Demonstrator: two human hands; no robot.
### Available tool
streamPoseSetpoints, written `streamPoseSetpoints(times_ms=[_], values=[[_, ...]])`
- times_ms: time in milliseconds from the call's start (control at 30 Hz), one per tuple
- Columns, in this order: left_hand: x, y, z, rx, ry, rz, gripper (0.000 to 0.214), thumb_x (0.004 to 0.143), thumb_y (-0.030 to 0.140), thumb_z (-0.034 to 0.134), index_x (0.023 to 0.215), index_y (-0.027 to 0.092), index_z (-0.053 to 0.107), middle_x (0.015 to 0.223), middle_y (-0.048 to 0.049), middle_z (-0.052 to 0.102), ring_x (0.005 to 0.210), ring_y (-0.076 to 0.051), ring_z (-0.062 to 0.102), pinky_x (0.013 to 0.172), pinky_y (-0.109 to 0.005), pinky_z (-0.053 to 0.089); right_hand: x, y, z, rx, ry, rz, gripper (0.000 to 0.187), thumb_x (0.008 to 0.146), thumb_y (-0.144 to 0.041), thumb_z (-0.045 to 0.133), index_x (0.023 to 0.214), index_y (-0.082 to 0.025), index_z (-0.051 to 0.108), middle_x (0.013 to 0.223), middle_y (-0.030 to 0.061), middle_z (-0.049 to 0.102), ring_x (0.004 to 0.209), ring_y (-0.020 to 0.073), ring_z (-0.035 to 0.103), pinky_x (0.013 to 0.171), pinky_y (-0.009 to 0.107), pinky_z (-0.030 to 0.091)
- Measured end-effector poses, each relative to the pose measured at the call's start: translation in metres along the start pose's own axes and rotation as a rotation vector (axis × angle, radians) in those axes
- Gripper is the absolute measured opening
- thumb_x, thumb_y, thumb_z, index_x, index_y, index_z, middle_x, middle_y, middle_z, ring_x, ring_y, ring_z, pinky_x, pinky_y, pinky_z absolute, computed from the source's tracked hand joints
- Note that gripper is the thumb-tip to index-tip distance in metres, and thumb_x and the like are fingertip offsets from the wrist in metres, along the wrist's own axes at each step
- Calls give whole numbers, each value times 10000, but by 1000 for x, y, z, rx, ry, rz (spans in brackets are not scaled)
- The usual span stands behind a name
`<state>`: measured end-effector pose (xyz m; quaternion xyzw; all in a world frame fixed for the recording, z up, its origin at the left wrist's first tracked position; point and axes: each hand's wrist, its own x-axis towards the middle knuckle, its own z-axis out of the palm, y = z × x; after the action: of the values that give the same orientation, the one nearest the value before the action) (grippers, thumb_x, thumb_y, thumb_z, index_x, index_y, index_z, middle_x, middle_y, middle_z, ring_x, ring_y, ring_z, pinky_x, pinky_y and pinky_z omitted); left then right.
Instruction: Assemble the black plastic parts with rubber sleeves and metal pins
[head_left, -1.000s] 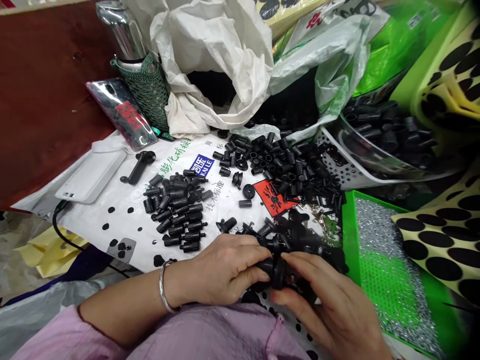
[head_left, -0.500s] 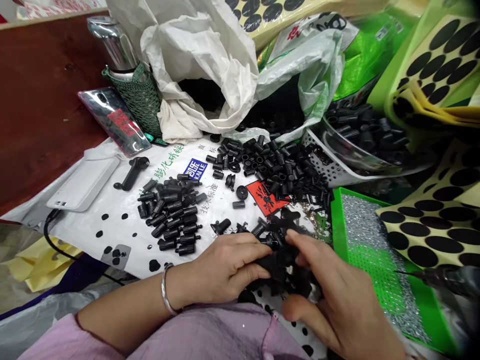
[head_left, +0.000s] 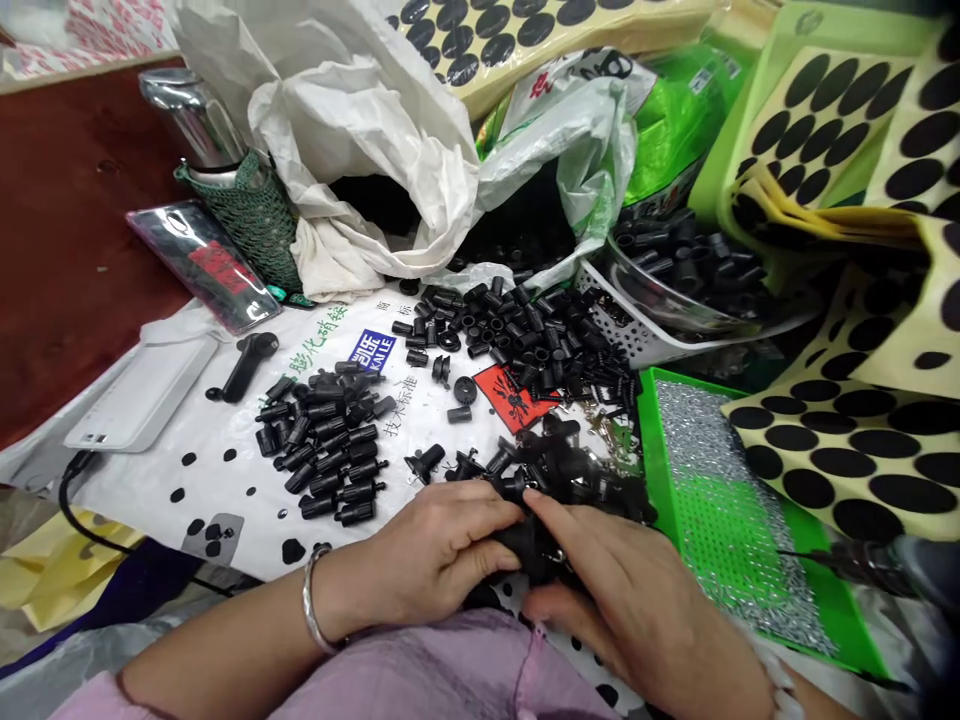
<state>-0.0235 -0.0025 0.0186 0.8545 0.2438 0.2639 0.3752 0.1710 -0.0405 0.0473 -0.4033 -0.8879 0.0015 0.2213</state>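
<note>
My left hand (head_left: 442, 550) is closed, its thumb and fingers pinching a dark black plastic part (head_left: 531, 545) just in front of my body. From the other side my right hand (head_left: 637, 590) curves round that same part, fingertips at its top and thumb below. The part's shape is mostly covered by my fingers. Beyond my hands lies a loose heap of black plastic fittings (head_left: 570, 465), some with small metal bits. To the left, several capped black cylinders (head_left: 330, 440) lie in a pile on the white printed sheet (head_left: 172, 520).
Black sleeves (head_left: 540, 330) are heaped before two open bags. At right sit a green tray (head_left: 750, 530) of silver screws or pins, and a power screwdriver (head_left: 885, 560) pointing inward. A phone (head_left: 206, 265), a flask (head_left: 195, 130) and a white power bank (head_left: 142, 385) stand left.
My right hand has moved left, closing in on the part at my left hand; before, its thumb and fingers were spread wider. The whole view has shifted slightly.
</note>
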Motion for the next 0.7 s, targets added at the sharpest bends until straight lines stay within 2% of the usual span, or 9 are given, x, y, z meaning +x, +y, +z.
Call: streamPoseSetpoints(times_ms=[100, 200, 300, 433, 533, 600, 633, 700], values=[[-1, -3, 7, 117, 150, 85, 218, 863, 142, 430, 1068, 113, 497, 804, -80, 556, 720, -162, 519, 630, -265, 465, 2, -7, 6, 119, 114, 151, 348, 899, -382, 384, 1074, -91, 463, 659, 36, 645, 534, 116, 605, 500, 217, 491], [-3, -8, 15, 210, 269, 162, 334, 834, 74, 410, 1164, 122, 427, 887, -110, 571, 790, -183, 544, 650, -289, 494, 4, -13, 13, 272, 91, 342, 328, 877, -423, 412, 947, -114, 500, 503, -31, 545, 399, 93, 514, 395, 199, 409], [-5, -11, 19, 253, 283, 168, 356, 841, 91, 401, 1195, 130, 411, 883, -112, 578, 789, -186, 560, 643, -293, 505, 6, -17, 18, 411, 41, 488, 303, 858, -426, 443, 875, -130, 508, 490, -38, 519, 397, 87, 489, 384, 197, 371], [-3, -12, 19, 267, 294, 130, 299, 855, 112, 399, 1149, 117, 455, 859, -113, 579, 765, -179, 566, 646, -285, 510, 10, -20, 20, 592, -28, 629, 294, 846, -405, 466, 932, -129, 519, 490, -55, 488, 418, 79, 465, 399, 192, 350], [0, -11, 16, 277, 315, 120, 282, 857, 116, 428, 1136, 107, 469, 889, -115, 579, 793, -174, 563, 682, -275, 506, 13, -11, 11, 624, -77, 596, 340, 861, -415, 433, 1034, -135, 518, 497, -57, 505, 424, 84, 467, 403, 199, 351], [2, -11, 12, 301, 318, 102, 288, 857, 125, 455, 1144, 109, 471, 923, -114, 578, 829, -174, 558, 711, -271, 495, 13, 7, 0, 587, -80, 526, 381, 877, -413, 402, 1128, -139, 489, 537, -43, 550, 449, 89, 496, 428, 204, 382], [2, -12, 10, 318, 317, 86, 294, 855, 128, 469, 1148, 112, 473, 937, -113, 577, 844, -175, 553, 721, -274, 488, 13, 20, -6, 507, -42, 508, 392, 886, -407, 387, 1150, -134, 483, 569, -29, 573, 475, 94, 510, 464, 213, 410], [3, -12, 6, 350, 306, 67, 308, 847, 123, 492, 1154, 116, 476, 943, -108, 576, 844, -176, 541, 718, -284, 475, 12, 50, -15, 154, 38, 461, 335, 887, -383, 397, 1061, -142, 551, 731, 36, 617, 634, 123, 560, 584, 248, 442]])
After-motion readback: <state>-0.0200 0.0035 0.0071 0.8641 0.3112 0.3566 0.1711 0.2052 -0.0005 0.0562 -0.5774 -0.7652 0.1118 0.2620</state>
